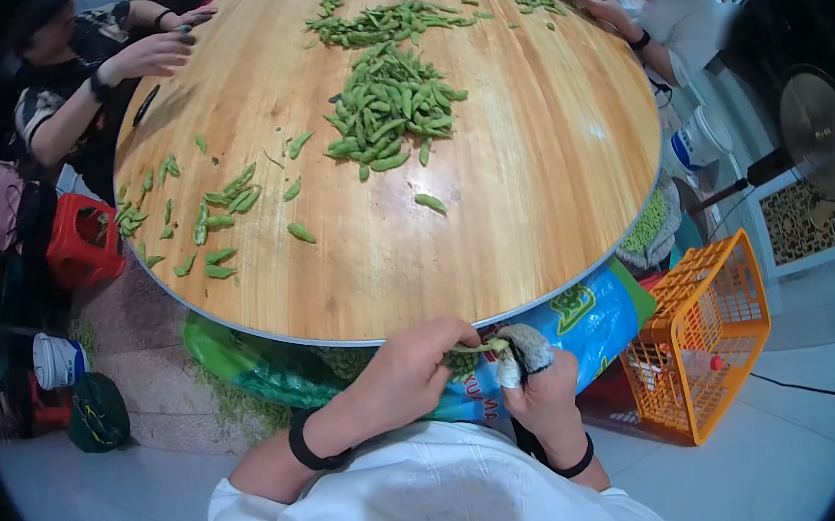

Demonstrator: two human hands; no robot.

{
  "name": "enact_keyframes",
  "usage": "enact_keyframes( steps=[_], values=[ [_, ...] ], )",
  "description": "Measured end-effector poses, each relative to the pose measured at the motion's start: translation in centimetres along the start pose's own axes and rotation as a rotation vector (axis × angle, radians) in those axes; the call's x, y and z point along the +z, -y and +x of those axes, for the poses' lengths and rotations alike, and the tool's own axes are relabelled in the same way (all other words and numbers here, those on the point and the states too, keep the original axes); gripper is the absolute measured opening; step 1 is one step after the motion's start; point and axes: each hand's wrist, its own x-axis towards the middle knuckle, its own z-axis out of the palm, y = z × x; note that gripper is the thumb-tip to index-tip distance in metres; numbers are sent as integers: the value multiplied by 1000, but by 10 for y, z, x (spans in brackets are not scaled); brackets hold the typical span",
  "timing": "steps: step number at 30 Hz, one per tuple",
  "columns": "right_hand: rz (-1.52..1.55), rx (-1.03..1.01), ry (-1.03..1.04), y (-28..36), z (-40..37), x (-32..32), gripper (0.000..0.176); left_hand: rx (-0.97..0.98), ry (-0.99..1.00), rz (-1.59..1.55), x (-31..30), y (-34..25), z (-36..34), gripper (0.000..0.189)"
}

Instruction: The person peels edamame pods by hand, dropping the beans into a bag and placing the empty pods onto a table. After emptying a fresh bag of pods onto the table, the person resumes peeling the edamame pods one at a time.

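My left hand (398, 373) is closed at the near edge of the round wooden table (522, 200), its thumb and forefinger pinching one end of a green soybean pod (491, 346). The pod's other end is gripped by my right hand (548, 399), which wears a grey and white finger cover (527, 348) on some fingers. Below both hands lies a blue and green plastic sack (595, 329) with green beans in it. Farther up the table sits a heap of soybean pods (388, 113), with a single loose pod (429, 203) nearer me.
More pods (230, 193) are scattered at the left. Two people sit across, one person's hand (151, 55) at upper left, another's hands (594, 2) at upper right. An orange crate (700, 424) stands right, a red stool (84, 237) left, a fan (817, 132) far right.
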Motion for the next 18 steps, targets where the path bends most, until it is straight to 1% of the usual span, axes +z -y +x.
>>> enact_keyframes(
  steps=[1, 2, 3, 5, 6, 7, 9, 10, 11, 12, 13, 14, 15, 16, 17, 18],
  values=[
    [-11, -36, -6, -1, 0, 0, 33, 54, 9, 46, 0, 0, 0, 25],
    [-29, -30, 66, 1, 1, -4, 33, -22, 3, -75, 2, -5, -1, 26],
    [-24, -47, 68, 3, 2, -7, 33, -19, -13, -68, 3, -6, -1, 26],
    [-15, -79, 146, 8, 6, -10, 21, -66, -10, -117, 4, -5, -1, 25],
    [-25, -130, 171, 9, 8, -11, 23, -12, -19, 1, 4, -3, -1, 23],
    [-21, -142, 171, 8, 9, -11, 23, -11, -29, 8, 0, -4, -1, 23],
    [5, -199, 202, 4, 12, -14, 34, -2, -2, 125, -10, -9, -4, 20],
    [7, -210, 214, 5, 16, -18, 35, -23, -17, 213, -20, -11, -7, 21],
    [11, -220, 214, 7, 18, -22, 35, -12, -77, 349, -35, -10, -9, 22],
    [51, -83, 242, 8, 17, -25, 35, -3, -136, 486, -54, -8, -12, 23],
    [92, 55, 268, 8, 15, -28, 36, -42, -165, 624, -77, -14, -15, 27],
    [122, 153, 309, 4, 10, -29, 40, -97, -144, 824, -101, -17, -14, 31],
    [126, 149, 306, 2, 8, -30, 40, -197, -103, 1012, -121, -22, -12, 32],
    [97, 228, 369, 2, 6, -33, 43, -139, -137, 1273, -134, -16, -13, 34],
    [67, 308, 430, 4, 7, -36, 47, -326, 30, 1359, -147, -27, -4, 40],
    [69, 306, 424, 5, 9, -34, 47, -323, 29, 1364, -149, -28, -3, 40]
  ],
)
